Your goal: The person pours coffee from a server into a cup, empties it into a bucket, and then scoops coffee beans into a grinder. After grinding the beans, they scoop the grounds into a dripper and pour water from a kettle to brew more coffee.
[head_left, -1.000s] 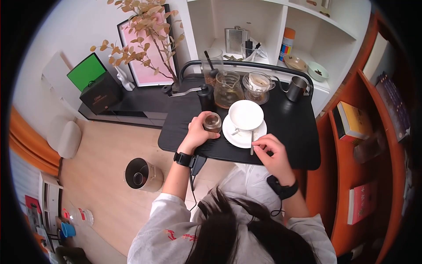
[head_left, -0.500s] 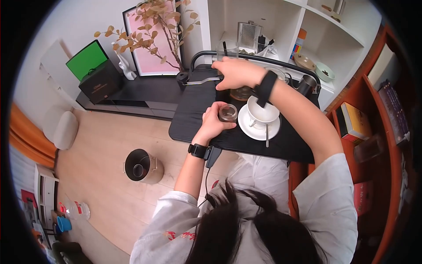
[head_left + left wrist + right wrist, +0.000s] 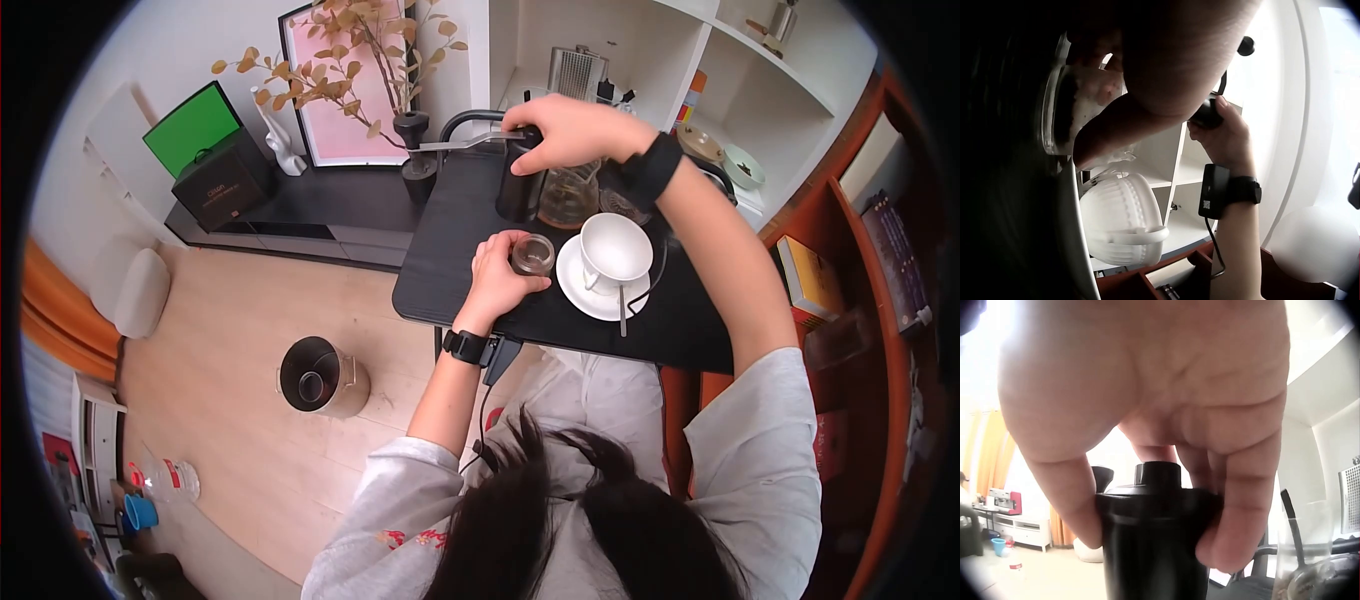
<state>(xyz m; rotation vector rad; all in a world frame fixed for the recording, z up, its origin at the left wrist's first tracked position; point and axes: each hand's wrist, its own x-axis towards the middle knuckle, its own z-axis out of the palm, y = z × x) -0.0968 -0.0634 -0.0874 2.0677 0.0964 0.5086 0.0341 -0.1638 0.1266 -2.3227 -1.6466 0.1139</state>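
My left hand (image 3: pixel 495 275) wraps thumb and fingers round a small glass jar (image 3: pixel 534 257) with dark contents, on the black table (image 3: pixel 445 240). Behind it, my right hand (image 3: pixel 585 130) reaches over from the right and grips the top of a black hand coffee grinder (image 3: pixel 517 192). The right wrist view shows thumb and fingertips on opposite sides of the grinder's rim (image 3: pixel 1160 500). A metal crank (image 3: pixel 462 144) sticks out leftward from its top. To the right of the jar, a white cup (image 3: pixel 617 250) sits on a saucer (image 3: pixel 572 288) with a spoon (image 3: pixel 623 315).
A glass carafe (image 3: pixel 570 200) with some liquid stands beside the grinder, partly behind the right forearm. A black rail (image 3: pixel 470 118) edges the table's back. White shelves (image 3: pixel 650 60) rise behind. A bin (image 3: pixel 345 385) stands on the floor at left.
My right hand has left the spoon by the saucer, swung up and across to the back, and taken hold of the grinder's top. The left hand still holds the jar.
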